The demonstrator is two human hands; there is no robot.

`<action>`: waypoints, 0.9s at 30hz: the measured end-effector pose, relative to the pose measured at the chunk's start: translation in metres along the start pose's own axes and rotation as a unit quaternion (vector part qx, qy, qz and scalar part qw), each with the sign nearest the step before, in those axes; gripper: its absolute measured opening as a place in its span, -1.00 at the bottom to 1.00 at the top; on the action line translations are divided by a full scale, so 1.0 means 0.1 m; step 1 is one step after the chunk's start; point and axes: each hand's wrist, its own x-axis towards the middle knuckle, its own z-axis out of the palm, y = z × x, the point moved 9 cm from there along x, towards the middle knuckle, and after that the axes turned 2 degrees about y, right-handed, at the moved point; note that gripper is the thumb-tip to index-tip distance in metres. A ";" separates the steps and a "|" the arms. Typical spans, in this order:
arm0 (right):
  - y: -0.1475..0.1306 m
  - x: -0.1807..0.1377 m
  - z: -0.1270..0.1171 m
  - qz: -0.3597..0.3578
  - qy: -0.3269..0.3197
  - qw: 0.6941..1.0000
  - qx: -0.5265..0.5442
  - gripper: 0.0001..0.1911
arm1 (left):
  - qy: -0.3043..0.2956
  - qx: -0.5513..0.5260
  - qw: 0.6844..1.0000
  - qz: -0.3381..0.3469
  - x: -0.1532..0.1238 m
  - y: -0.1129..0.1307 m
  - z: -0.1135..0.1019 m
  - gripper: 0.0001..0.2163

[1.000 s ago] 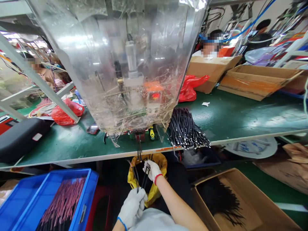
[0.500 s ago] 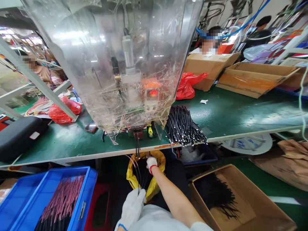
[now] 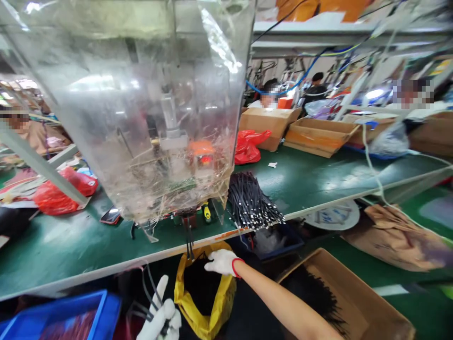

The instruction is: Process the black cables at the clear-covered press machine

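My left hand, in a white glove, is closed on several thin black cables in front of the green bench. Their pinkish ends stick up toward the bench edge, blurred by motion. My right hand, gloved in white with a red cuff, is over the mouth of a yellow bag. Its fingers stretch leftward, and I see nothing held in them. Dark contents fill the inside of the bag. Right above it, black cables hang down from a machine behind a clear plastic cover.
A bundle of black cables lies on the green bench, right of the machine. Below are a blue bin on the left and a cardboard box of black cables on the right. Other people sit beyond the bench.
My left hand has moved left, away from the bag, with the cables. My right hand has come up, its fingers now extended over the bag's rim. The view has turned right.
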 end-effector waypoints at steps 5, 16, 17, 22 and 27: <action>-0.31 -0.61 -0.82 -0.109 -0.077 0.990 -0.044 -0.66 | -0.067 -0.015 0.997 0.028 0.59 0.21 0.65 -0.73; -0.54 0.21 -2.92 0.017 0.343 0.920 -0.189 -0.43 | -0.062 0.305 0.940 0.136 0.79 0.28 1.13 -0.56; -0.52 0.31 -2.91 0.029 0.347 0.922 -0.171 -0.44 | -0.056 0.334 0.931 0.134 0.77 0.28 1.12 -0.59; -0.37 0.50 -2.94 0.032 0.346 0.935 -0.075 -0.73 | -0.048 0.424 0.900 0.085 0.64 0.19 0.99 -0.60; -0.32 0.33 -3.22 -0.028 0.358 0.929 0.088 -0.74 | -0.099 0.405 0.904 0.096 0.55 0.14 1.02 -0.62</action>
